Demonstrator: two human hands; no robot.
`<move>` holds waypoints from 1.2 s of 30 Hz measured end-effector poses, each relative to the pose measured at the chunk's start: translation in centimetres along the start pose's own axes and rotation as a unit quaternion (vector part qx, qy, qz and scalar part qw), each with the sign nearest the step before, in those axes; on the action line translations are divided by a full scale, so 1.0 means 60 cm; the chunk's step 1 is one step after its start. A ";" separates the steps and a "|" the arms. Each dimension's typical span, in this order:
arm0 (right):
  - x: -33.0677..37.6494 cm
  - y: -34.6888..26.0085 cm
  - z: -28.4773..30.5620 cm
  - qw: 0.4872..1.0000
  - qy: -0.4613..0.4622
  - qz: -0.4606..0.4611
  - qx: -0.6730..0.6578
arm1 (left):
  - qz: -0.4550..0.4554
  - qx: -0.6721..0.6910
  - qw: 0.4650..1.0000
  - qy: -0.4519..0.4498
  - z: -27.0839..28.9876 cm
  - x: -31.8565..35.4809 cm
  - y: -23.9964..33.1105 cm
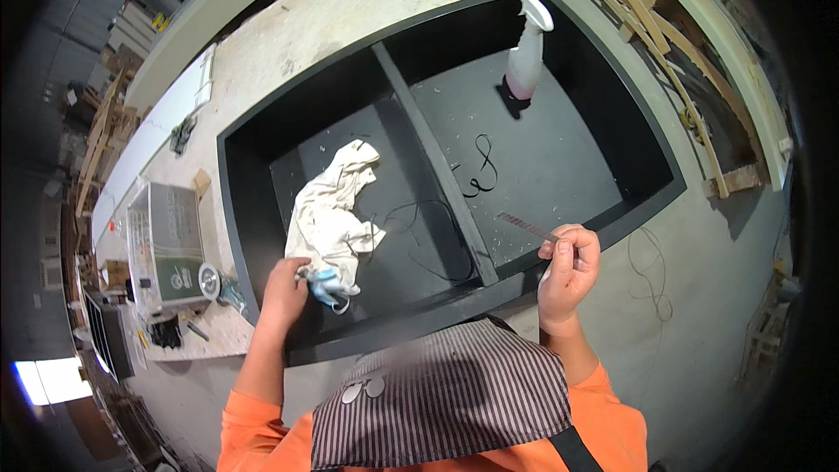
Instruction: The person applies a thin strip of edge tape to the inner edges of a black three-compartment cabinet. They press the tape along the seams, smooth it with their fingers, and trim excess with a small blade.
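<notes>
A black open-topped box frame [446, 175], split in two by a divider, lies in front of me. My left hand [286, 294] is at the near left, its fingers closed on the edge of a crumpled white cloth [328, 214] in the left compartment. A light-blue piece that looks like a face mask [328, 287] lies by those fingertips. Over the near edge of the right compartment, my right hand [570, 275] pinches one end of a thin, narrow strip with marks along it [527, 227]. The strip's far end points left over the compartment.
A spray bottle with pink liquid [526, 57] stands in the right compartment, near a curled black strip [483, 166] and light shavings. Left of the frame, the worktable [288, 35] holds a clear-sided box [166, 240] and a jar-like container [218, 284]. Wooden racks [673, 44] stand at right.
</notes>
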State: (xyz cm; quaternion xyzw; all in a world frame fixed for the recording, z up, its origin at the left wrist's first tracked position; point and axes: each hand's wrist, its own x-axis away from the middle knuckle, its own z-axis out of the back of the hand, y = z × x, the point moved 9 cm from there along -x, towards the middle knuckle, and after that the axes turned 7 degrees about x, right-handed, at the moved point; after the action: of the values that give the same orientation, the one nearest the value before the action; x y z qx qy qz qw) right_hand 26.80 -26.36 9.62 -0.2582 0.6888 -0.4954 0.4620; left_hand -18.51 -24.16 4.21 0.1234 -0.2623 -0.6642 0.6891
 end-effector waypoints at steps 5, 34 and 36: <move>-0.030 -0.003 0.055 0.997 0.069 -0.030 -0.016 | 0.021 0.061 0.996 0.068 0.052 0.040 0.028; -0.092 0.023 0.081 0.993 -0.028 -0.031 0.109 | 0.216 -0.223 0.903 -0.298 -0.096 0.056 -0.078; -0.090 0.025 0.079 0.992 -0.026 -0.039 0.115 | 0.209 -0.245 0.895 -0.308 -0.099 0.059 -0.088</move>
State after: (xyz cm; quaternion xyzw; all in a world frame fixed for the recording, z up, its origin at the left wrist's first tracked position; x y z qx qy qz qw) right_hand 33.56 -23.49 9.93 -0.2429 0.6046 -0.5817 0.4869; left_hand -19.96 -29.14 -2.80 -0.3176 -0.3098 -0.5532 0.7051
